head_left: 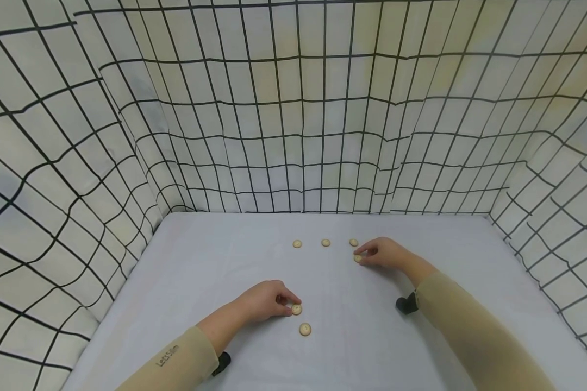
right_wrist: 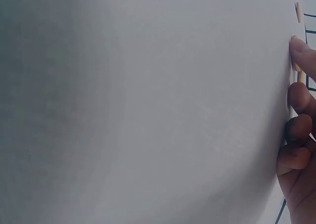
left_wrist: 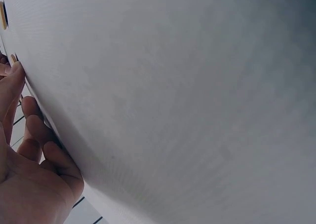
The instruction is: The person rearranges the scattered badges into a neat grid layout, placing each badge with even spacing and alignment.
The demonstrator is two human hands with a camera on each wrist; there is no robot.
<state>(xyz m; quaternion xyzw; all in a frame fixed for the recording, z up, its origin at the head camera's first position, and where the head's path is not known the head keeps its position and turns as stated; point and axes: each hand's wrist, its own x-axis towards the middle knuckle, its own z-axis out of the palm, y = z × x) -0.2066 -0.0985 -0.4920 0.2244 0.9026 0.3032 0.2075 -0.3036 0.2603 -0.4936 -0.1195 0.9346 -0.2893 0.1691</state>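
**Buttons on the white table, a hand on each**

I look down at a white table with a checked cloth wall hung around 3 sides. It keeps the view plain, so the small things are easy to spot.

I count 6 round tan buttons. 3 sit in a row at the back: the left row button, the middle row button and the right row button. They are spaced evenly, as if someone lined them up.

My left hand rests on the table near me. Its fingers are curled, and the thumb and first finger pinch the near button at its edge. I think the grip is low and flat because the button is so thin. The loose button lies just beside it, closer to me, and nothing touches it.

My right hand is farther back. Its fingertips pinch the far button, which sits just below the right end of the row.

The 2 wrist views show mostly white table, with fingertips pressed against it at the edge.
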